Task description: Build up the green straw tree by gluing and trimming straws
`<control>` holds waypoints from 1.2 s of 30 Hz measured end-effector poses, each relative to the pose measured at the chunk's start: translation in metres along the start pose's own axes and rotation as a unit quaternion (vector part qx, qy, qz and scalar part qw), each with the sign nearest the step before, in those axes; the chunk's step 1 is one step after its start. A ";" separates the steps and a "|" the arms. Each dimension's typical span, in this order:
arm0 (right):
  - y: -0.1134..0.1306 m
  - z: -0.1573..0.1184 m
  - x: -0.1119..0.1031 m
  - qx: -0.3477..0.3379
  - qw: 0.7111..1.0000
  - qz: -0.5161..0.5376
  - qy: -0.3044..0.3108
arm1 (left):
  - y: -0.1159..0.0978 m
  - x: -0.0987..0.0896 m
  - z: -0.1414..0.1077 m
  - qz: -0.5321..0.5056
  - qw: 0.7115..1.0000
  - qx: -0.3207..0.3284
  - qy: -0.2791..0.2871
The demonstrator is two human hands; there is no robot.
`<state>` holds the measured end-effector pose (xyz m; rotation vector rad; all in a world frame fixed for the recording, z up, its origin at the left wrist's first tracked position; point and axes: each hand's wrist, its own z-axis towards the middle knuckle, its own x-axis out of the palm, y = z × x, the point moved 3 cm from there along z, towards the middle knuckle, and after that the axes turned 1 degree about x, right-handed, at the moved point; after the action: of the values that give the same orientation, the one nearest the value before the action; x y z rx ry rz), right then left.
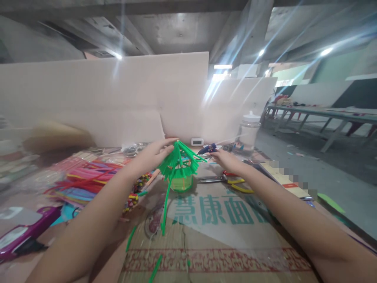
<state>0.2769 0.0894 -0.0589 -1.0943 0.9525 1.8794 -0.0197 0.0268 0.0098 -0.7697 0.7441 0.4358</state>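
A small hut-like model [182, 183] of green pipe cleaners stands on the printed sack ahead of me, with a cone-shaped fringed roof [180, 163]. My left hand [157, 152] grips this roof near its peak, fingers and thumb at its left side. To the right, my right hand [226, 159] is closed around a blue hot glue gun [207, 149]. Its nozzle points left toward the roof, and a clear glue stick [229, 140] juts from its back. One long green pipe cleaner [166, 206] hangs from the roof's front down onto the sack.
Pliers with yellow-red handles [235, 182] lie right of the model. Bundles of coloured pipe cleaners [88, 177] and beads [131, 202] are at left, near a purple tool [32, 232]. Behind stand a small white digital clock [197, 142], a lidded plastic jar [249, 131] and white boards [118, 90].
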 end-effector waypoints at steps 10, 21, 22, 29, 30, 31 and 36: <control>-0.001 0.000 -0.019 0.019 0.999 -0.019 -0.020 | -0.003 0.004 -0.002 0.031 0.999 0.011 0.016; 0.020 -0.008 -0.060 0.060 0.994 0.059 -0.063 | 0.004 -0.003 0.000 -0.039 0.999 -0.009 -0.012; 0.022 -0.010 -0.061 0.062 0.994 0.064 -0.069 | 0.002 -0.004 -0.001 -0.045 0.999 -0.020 -0.011; 0.044 -0.031 -0.060 -0.003 0.998 0.046 -0.048 | -0.007 -0.003 -0.002 -0.063 0.998 -0.023 0.001; 0.044 -0.035 -0.058 -0.012 0.999 0.041 -0.032 | -0.008 -0.003 -0.003 -0.050 0.999 -0.020 0.000; 0.043 -0.038 -0.056 -0.016 0.999 0.040 -0.016 | -0.009 -0.002 -0.004 -0.034 0.999 -0.013 0.000; 0.031 -0.050 -0.046 -0.020 0.998 0.043 0.032 | -0.016 0.007 -0.007 0.056 0.998 0.037 0.023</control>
<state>0.2838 0.0219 -0.0280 -1.1607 1.0173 1.9510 -0.0082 0.0112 0.0086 -0.6727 0.8440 0.4895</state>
